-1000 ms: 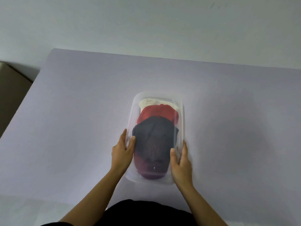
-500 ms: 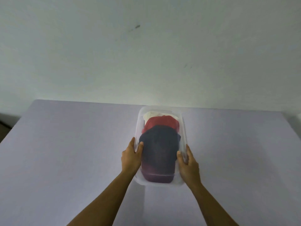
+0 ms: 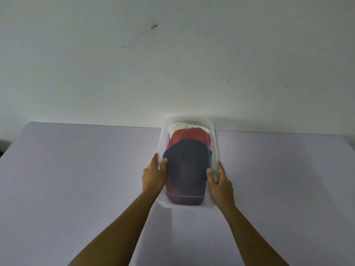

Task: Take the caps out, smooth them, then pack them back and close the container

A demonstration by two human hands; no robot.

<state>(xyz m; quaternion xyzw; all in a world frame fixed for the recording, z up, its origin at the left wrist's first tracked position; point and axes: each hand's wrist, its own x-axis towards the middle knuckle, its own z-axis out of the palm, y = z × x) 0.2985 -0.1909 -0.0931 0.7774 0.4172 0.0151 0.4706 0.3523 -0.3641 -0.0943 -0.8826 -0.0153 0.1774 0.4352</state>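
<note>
3 caps: navy cap, red cap, white cap. 1 box, 1 table, 2 hands: left, right.

Pale lilac table across the lower half of the frame, its far edge against a white wall. Right of centre, a clear plastic container on it, stacked caps showing through.

Both hands grip a clear container on the table: left hand and right hand clasp its long sides; stacked caps fill it.
</note>
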